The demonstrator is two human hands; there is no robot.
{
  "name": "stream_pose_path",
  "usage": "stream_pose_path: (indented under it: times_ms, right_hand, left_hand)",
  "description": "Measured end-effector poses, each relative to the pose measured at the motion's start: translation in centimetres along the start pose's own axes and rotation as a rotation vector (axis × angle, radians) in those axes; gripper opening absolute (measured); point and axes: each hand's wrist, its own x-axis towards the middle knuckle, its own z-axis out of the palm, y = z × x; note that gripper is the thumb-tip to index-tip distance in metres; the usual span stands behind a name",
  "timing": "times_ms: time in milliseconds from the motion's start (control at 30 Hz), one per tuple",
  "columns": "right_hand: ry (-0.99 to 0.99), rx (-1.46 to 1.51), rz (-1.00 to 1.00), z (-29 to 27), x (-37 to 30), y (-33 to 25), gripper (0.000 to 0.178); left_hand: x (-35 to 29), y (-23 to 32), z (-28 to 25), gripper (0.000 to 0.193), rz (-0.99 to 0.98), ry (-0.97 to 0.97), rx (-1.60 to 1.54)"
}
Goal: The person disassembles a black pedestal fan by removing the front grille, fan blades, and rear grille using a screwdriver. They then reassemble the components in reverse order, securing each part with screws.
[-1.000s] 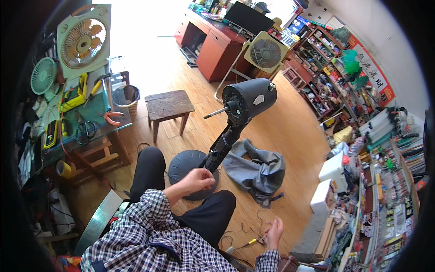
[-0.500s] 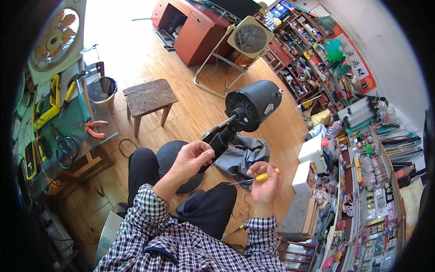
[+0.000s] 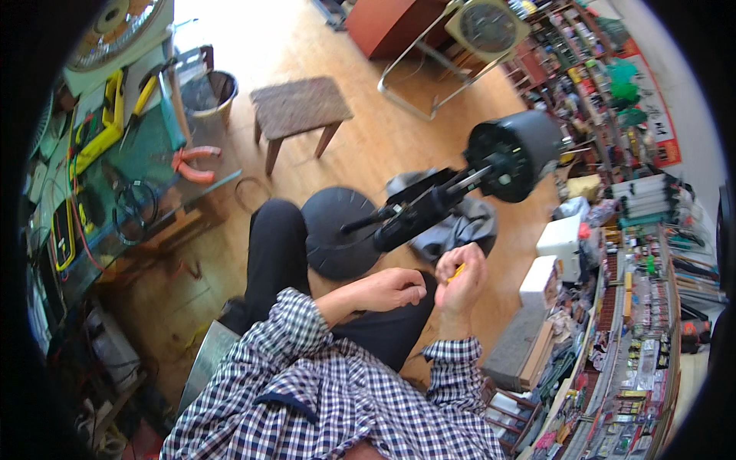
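My right hand [image 3: 464, 277] is closed around a screwdriver [image 3: 458, 273], of which only a bit of yellow handle shows. Beside it, over my thigh, my left hand [image 3: 387, 291] has its fingers curled together; whatever they may hold is hidden. Just beyond both hands stands a black pedestal device, with a round base [image 3: 340, 230] on the floor, a slanting neck [image 3: 418, 218] and a drum-shaped head [image 3: 517, 157] leaning to the right. A bare metal shaft [image 3: 468, 182] runs to the drum's open face. Neither hand touches the device.
A wooden stool [image 3: 300, 107] stands ahead, near a waste bin [image 3: 211, 96]. At left, a glass-topped bench [image 3: 172, 222] carries orange-handled pliers [image 3: 195, 163] and a hammer [image 3: 170, 107]. Grey cloth [image 3: 468, 226] lies behind the device. White boxes [image 3: 540, 280] and crowded shelves [image 3: 636, 322] line the right.
My left hand has drawn back from the device's neck toward my lap. My right fingers have closed around the screwdriver. The neck and drum lean farther right, and the whole view has shifted.
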Motion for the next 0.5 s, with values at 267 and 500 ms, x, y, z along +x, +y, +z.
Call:
stream_pose_path:
  times_ms: [267,500]
  right_hand:
    - [0.263,-0.111,0.353,-8.4,-5.2,7.9,0.043]
    - [0.517,-0.163,0.409,-12.7,-6.7,13.9,0.03]
  left_hand:
    - [-4.3,-16.5,1.9,0.026,-0.523,-0.203,0.226]
    - [-8.0,-27.0,-1.3,0.035,-0.777,-0.127,0.797]
